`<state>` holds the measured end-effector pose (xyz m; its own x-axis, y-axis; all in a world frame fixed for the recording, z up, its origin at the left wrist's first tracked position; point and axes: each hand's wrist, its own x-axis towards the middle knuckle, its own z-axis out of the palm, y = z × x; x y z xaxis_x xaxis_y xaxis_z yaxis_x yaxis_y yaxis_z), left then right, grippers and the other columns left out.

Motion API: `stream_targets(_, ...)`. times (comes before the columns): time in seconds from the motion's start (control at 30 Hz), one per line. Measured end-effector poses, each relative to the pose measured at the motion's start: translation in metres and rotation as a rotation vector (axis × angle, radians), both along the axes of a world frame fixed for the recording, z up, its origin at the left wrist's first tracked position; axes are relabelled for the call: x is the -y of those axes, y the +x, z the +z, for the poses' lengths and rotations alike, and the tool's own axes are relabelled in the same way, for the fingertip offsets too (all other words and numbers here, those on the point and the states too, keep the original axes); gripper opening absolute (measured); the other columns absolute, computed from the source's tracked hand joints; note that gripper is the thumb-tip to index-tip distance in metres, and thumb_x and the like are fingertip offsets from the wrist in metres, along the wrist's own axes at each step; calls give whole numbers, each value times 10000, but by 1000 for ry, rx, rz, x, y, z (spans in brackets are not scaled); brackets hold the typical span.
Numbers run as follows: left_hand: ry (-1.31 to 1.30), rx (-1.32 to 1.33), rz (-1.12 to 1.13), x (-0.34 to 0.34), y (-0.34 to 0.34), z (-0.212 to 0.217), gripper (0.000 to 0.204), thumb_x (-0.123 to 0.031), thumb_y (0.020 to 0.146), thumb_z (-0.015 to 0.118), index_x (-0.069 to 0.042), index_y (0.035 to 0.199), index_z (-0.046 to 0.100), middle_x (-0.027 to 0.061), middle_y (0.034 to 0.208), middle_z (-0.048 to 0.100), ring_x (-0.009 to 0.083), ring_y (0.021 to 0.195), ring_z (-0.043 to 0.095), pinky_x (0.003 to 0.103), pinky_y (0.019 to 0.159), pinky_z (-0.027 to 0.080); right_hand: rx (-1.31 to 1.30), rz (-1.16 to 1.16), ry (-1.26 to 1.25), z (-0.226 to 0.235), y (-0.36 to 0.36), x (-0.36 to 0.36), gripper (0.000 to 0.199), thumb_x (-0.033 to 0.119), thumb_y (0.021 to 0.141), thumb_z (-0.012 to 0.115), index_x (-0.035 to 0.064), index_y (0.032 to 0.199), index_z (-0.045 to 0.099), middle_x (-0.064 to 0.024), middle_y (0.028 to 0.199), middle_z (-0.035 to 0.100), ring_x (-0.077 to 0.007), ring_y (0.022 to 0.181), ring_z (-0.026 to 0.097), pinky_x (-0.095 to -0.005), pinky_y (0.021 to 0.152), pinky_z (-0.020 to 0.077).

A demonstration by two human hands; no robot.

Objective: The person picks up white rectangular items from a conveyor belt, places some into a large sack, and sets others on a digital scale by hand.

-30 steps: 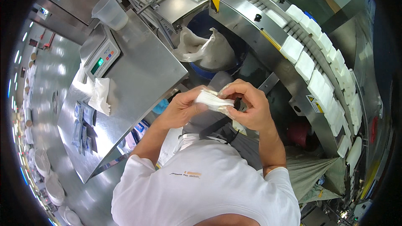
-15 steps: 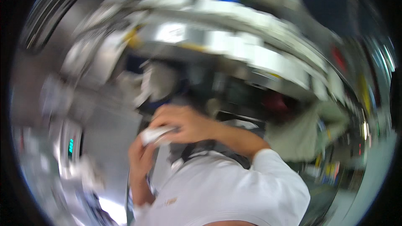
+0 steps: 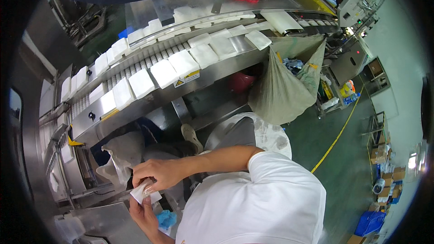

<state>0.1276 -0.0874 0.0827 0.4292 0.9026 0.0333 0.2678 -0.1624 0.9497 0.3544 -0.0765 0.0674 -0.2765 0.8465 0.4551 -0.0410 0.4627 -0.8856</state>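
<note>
Grip status: we find the left hand [image 3: 143, 213] and right hand [image 3: 157, 173] both curled inward, pinching one white pad [image 3: 139, 192] (partly covered) between them, near the edge of the metal bench [image 3: 107, 218] at lower left.

One warning sign can be made out. It is fixed on the metal side panel [image 3: 226, 67] of the roller conveyor, below the row of white pads. The left part of this warning label [image 3: 187, 78] carries a triangle with dark border on yellow ground, a usual sign for caution. The right part is yellow and white; its lines of print are too small for reading. On the green floor runs a yellow line [image 3: 334, 140], which is a marking without letters. The cardboard boxes [image 3: 398, 173] at the right side are too small and distant, so no word on them is readable.
</note>
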Motion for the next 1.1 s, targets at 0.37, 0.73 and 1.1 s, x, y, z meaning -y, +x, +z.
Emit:
stream_targets(0.37,699,-779,680,3,-97,-10,430,98,814,600,-25,1213,703,201,1190,713,394,1091,686,446,934,559,321,-2,-181,-15,31,4,397,86,840,794,53,1222,695,-95,1118,690,-210,951,670,-345,850,557)
stream_targets(0.73,747,-997,1026,43,-142,-43,426,54,782,664,-31,1197,706,116,1186,685,327,1065,657,434,898,556,303,185,-183,-30,17,-4,264,-102,876,667,14,1113,689,-92,1065,707,-191,953,694,-312,843,547)
stream_targets(1.1,567,-1163,989,0,-186,-25,479,-167,862,723,-43,1318,641,144,1349,613,367,1272,561,500,1092,448,338,203,-150,-20,10,-14,250,-78,884,672,17,1114,694,-100,1059,720,-206,948,698,-318,845,545)
